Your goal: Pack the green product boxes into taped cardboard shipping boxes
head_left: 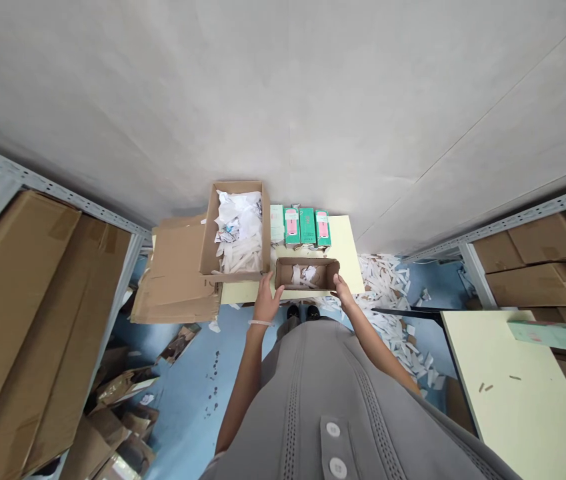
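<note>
A small open cardboard box (pixel 307 261) sits near the front edge of the pale yellow table, with a few scraps of white paper (pixel 307 274) on its bottom. At its right end, my right hand (pixel 343 291) grips the wall, thumb at the rim. My left hand (pixel 266 301) is by the box's left front corner, fingers stretched and thumb apart; whether it touches the box I cannot tell. Just left stands a larger open carton (pixel 266 233) full of white paper strips (pixel 239 230). Behind the small box, several green and pink product boxes (pixel 307 225) stand in a row.
A flattened cardboard flap (pixel 177 267) juts out left of the carton. Paper strips (pixel 387 283) cover the floor at right. A second table (pixel 523 387) holds a long green box (pixel 553 335). Shelves with brown cartons (pixel 37 300) flank both sides; the wall rises behind.
</note>
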